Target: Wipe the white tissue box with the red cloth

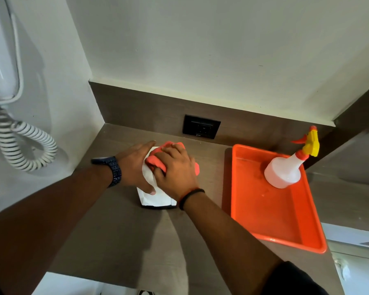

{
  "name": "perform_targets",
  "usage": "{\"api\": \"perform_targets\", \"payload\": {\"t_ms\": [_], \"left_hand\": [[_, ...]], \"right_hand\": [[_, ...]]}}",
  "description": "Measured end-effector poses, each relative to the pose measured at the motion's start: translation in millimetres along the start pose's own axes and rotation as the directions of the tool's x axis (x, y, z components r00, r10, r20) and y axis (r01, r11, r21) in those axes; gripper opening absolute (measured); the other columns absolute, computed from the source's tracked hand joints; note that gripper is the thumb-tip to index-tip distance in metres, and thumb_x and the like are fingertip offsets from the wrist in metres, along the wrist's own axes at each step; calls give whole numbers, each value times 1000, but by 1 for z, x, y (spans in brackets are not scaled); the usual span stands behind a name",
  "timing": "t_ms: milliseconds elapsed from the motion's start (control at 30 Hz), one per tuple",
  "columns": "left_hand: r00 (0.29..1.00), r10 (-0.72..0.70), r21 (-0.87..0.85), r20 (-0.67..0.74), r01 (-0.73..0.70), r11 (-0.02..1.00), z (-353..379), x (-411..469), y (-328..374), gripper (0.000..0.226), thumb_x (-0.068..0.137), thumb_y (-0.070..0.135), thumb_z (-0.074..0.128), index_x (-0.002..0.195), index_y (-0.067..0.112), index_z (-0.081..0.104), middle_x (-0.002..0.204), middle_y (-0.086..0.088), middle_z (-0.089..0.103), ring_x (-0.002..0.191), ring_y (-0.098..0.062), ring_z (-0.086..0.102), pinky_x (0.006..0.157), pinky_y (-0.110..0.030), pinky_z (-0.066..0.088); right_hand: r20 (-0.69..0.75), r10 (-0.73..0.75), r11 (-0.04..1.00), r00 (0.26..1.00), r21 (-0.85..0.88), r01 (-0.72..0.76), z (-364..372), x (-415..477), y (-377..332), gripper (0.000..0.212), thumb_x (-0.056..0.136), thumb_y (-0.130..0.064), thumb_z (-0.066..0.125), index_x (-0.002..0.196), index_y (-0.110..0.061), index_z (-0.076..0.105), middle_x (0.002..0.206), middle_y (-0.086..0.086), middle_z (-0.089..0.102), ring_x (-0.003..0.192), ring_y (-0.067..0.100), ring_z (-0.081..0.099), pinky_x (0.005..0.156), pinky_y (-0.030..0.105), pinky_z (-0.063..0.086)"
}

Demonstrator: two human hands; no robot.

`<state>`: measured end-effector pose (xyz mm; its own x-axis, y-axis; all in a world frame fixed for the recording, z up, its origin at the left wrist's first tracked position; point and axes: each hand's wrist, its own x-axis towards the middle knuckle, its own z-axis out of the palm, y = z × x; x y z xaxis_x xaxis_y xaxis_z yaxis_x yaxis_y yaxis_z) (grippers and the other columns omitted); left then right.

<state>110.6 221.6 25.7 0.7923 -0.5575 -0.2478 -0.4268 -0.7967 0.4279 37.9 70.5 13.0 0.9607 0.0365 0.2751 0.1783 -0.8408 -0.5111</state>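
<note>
The white tissue box [156, 199] stands on the brown counter, mostly covered by my hands. My left hand [134, 167], with a dark watch at the wrist, grips the box's left side and holds it steady. My right hand [175, 171] lies flat on top of the box and presses the bunched red cloth [157, 161] against it. The cloth sticks out past my fingers at the far end and on the right side. The box's top and far end are hidden.
An orange tray [271, 213] sits to the right with a white spray bottle [285, 169] in its far corner. A black wall socket [201, 127] is behind the box. A coiled white phone cord [24, 143] hangs at the left wall.
</note>
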Motion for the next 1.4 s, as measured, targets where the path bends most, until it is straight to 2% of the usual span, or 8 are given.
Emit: {"api": "perform_targets", "payload": {"t_ms": [200, 367, 600, 833, 1067, 1200, 1300, 1400], "left_hand": [[999, 41, 12, -32, -41, 999, 1, 0, 2, 135, 35, 56, 89, 145, 16, 21, 148, -5, 31, 131, -23, 33, 104, -38, 35], [996, 85, -11, -40, -86, 996, 1, 2, 1, 125, 34, 53, 92, 139, 22, 32, 139, -1, 40, 123, -20, 39, 100, -31, 33], [997, 66, -6, -28, -66, 998, 3, 3, -1, 134, 33, 56, 91, 143, 16, 26, 145, -5, 34, 129, -22, 34, 106, -37, 34], [999, 51, -15, 5, -51, 999, -1, 3, 2, 132, 27, 64, 81, 141, 21, 29, 141, -2, 38, 125, -21, 38, 102, -42, 38], [999, 48, 21, -7, -47, 999, 3, 3, -2, 136, 32, 58, 89, 144, 18, 23, 147, -5, 32, 131, -23, 31, 107, -38, 32], [1000, 24, 9, -17, -24, 1000, 3, 4, -2, 135, 32, 56, 89, 144, 20, 23, 147, -3, 30, 130, -21, 31, 104, -31, 30], [1000, 7, 28, 2, -7, 1000, 1, 3, -2, 135, 33, 57, 89, 144, 22, 22, 148, -2, 30, 130, -21, 32, 103, -35, 34], [1000, -1, 49, 7, 0, 999, 0, 3, 0, 134, 33, 58, 89, 144, 22, 22, 147, -1, 31, 127, -21, 34, 101, -34, 36]], "right_hand": [[18, -75, 996, 997, 50, 74, -10, -14, 29, 34, 90, -33, 62, 116, -14, 73, 126, 11, 70, 127, 32, 57, 114, 45, 39], [64, 30, 1000, 998, 2, -30, -8, 10, 2, 29, 88, -30, 61, 110, -19, 74, 122, 5, 70, 126, 28, 52, 102, 46, 43], [152, -226, 973, 962, -18, 231, -20, -26, 23, 41, 89, -44, 52, 117, -21, 72, 128, 4, 70, 133, 30, 52, 106, 49, 40], [128, -15, 999, 992, -47, 21, -16, 8, 12, 28, 91, -34, 60, 111, -20, 73, 125, 3, 69, 128, 27, 51, 100, 46, 45], [59, -257, 966, 965, 25, 256, -14, -26, 36, 34, 88, -35, 61, 114, -18, 73, 123, 6, 72, 129, 31, 56, 104, 48, 42], [-94, 124, 918, 988, 388, -78, -4, -18, 35, 30, 89, -14, 60, 115, -24, 71, 127, 10, 70, 121, 9, 55, 109, 33, 42], [95, 519, 620, 849, 642, -451, 4, 0, 19, 30, 98, -25, 54, 125, -18, 66, 126, 8, 70, 117, 19, 62, 107, 46, 49], [229, 654, 364, 721, 740, -566, 6, 2, 17, 40, 100, -37, 49, 131, -15, 63, 126, 10, 69, 117, 26, 63, 107, 50, 50]]}}
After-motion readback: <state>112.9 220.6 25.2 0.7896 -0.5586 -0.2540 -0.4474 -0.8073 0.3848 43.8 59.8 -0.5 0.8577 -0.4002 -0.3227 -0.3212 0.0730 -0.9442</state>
